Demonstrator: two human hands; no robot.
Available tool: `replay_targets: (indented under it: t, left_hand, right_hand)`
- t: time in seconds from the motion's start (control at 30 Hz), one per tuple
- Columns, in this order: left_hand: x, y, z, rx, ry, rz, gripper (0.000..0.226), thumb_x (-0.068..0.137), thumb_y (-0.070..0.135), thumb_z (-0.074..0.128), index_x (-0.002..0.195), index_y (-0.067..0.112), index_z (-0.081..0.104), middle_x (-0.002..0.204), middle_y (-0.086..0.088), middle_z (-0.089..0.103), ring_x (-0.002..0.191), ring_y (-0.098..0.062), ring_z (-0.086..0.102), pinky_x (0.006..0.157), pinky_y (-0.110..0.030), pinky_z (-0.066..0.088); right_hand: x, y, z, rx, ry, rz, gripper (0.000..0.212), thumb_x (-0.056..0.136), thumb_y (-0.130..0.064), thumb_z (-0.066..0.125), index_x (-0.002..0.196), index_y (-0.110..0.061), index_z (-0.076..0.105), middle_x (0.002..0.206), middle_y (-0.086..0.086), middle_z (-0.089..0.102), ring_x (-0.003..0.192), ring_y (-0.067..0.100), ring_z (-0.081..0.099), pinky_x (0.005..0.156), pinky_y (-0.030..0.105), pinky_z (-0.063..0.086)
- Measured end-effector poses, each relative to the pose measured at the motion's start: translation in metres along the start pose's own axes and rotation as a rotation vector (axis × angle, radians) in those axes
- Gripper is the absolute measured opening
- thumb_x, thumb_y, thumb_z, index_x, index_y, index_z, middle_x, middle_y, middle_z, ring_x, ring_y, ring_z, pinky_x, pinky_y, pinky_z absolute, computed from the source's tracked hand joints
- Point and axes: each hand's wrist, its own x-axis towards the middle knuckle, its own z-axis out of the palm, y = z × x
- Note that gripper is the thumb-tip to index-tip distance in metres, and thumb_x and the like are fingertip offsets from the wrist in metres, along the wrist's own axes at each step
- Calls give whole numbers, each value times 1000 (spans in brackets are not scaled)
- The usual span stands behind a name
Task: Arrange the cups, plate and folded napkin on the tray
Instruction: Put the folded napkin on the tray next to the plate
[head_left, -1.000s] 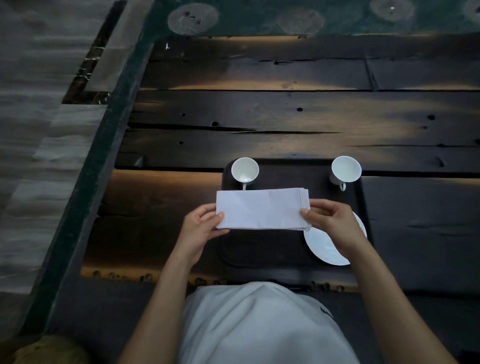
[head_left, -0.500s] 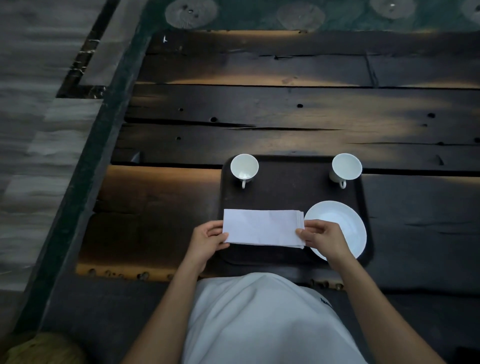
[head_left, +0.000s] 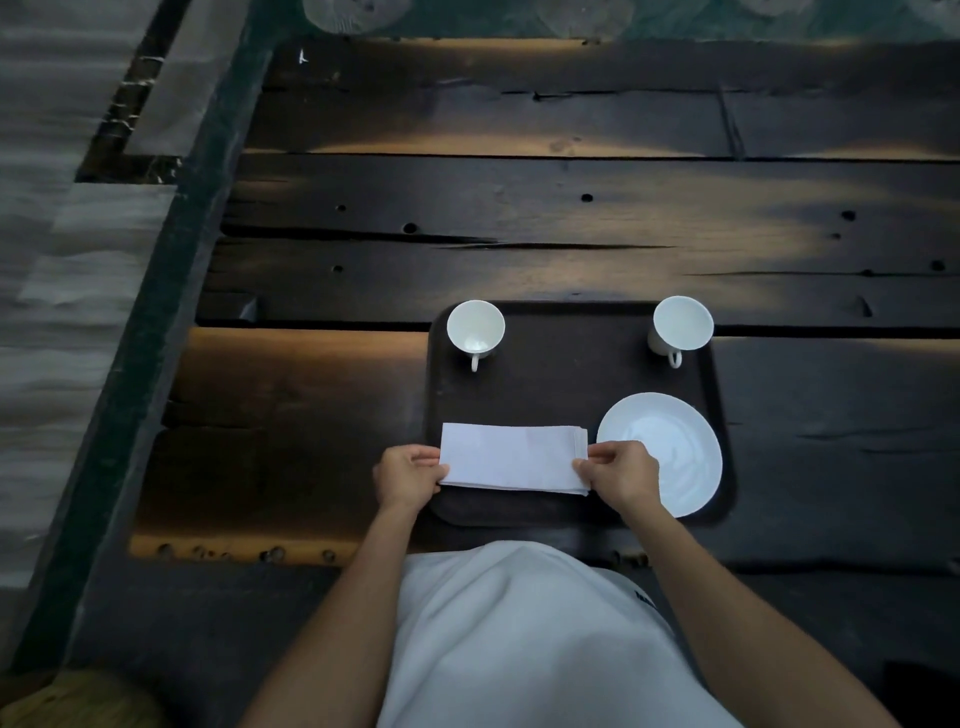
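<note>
The task looks nearly done; on the dark tray (head_left: 571, 395), which sits on the wooden worktop (head_left: 519, 208), one cup (head_left: 475, 330) stands at 11 o'clock and the other cup (head_left: 681, 325) at 1 o'clock, both upright with handles turned toward the person; the plate (head_left: 670, 447) lies at 4 o'clock, just beside the napkin's right end. The folded napkin (head_left: 511, 462) lies across the tray's near edge, at about 7 o'clock, lengthwise from side to side. The left hand (head_left: 408, 478) pinches its left end and the right hand (head_left: 621, 475) pinches its right end, so the hands are apart with the napkin between them. In this dim light I cannot tell whether it rests flat or is held just above; what seems left is letting go, perhaps after squaring it.
</note>
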Motion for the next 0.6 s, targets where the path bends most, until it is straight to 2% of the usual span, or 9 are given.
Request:
replay_targets:
  t: [0.13,0.2,0.23,0.3,0.37,0.47,0.53,0.6]
  left_hand:
    - [5,2,5,83,33,-10,22,76,0,83,95,9,81,76,2,75,67,-12,72,69,-29,64]
    - [6,2,6,123,45,-5,22,74,3,84,94,13,81,84,-2,78,76,-18,74,79,-35,63]
    - [7,2,6,140,50,-3,22,74,4,84,93,14,81,88,-4,79,80,-22,75,82,-36,63]
    - [8,2,7,160,56,-5,22,74,5,84,94,15,81,94,-8,79,85,-26,74,85,-37,62]
    - [8,4,9,210,56,-1,22,76,5,83,96,14,81,97,-9,79,86,-28,74,87,-37,61]
    - [6,10,10,319,71,25,20,80,7,80,98,15,80,101,-9,78,92,-28,72,84,-28,56]
    - [1,15,10,418,94,54,19,83,9,76,100,16,78,105,-9,76,98,-28,69,75,-26,48]
    - [-2,18,10,527,104,117,20,85,9,73,103,17,73,108,-8,73,101,-30,67,73,-30,48]
  right_hand:
    - [0,-5,6,-99,27,-19,10,78,-18,73,84,-15,80,64,-4,70,75,21,63,72,26,46]
    - [-1,-6,7,-175,28,-42,13,77,-16,68,68,-8,71,56,8,61,66,31,52,63,31,43]
    - [0,-6,8,-211,29,-61,17,75,-15,65,64,-3,64,54,10,52,62,30,44,59,32,40]
    - [-1,-6,9,-248,38,-99,21,76,-15,63,60,-2,56,50,5,44,58,23,40,55,31,36]
    - [-1,-6,10,-273,49,-148,31,78,-15,64,53,-10,47,45,-3,41,52,19,39,50,30,31]
    - [-2,-5,11,-353,40,-191,31,83,-18,64,58,-19,46,51,-7,47,53,16,45,50,28,31]
    - [-2,-5,12,-406,33,-207,19,85,-20,63,69,-14,55,61,-2,57,62,23,55,54,31,40]
    - [-1,-7,13,-438,45,-230,11,86,-20,63,87,-10,62,78,3,65,75,28,61,66,37,50]
